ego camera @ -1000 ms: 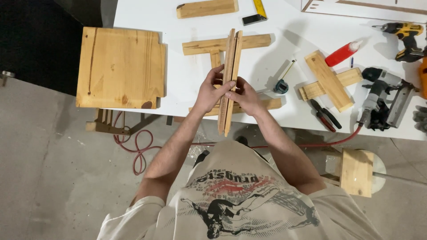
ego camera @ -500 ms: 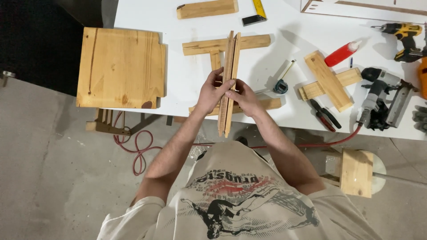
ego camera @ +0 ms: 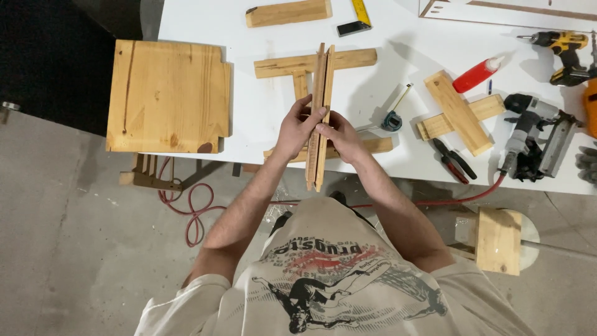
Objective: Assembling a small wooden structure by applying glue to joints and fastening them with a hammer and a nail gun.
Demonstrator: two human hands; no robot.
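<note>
Here both hands, left hand [ego camera: 297, 129] and right hand [ego camera: 341, 138], clamp fingers around two long wooden strips [ego camera: 321, 112] pressed together over the table's [ego camera: 398, 56] near edge.

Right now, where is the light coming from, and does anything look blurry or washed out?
Head view: sharp throughout; the white table is bright but not blown out. Shadows fall to the right of the wooden strips and the red glue bottle, so light comes from the left. The floor left of the table stays dark.

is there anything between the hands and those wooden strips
Nothing visible. The left hand and right hand both grip the pair of long wooden strips directly, holding them together above the white table.
</note>
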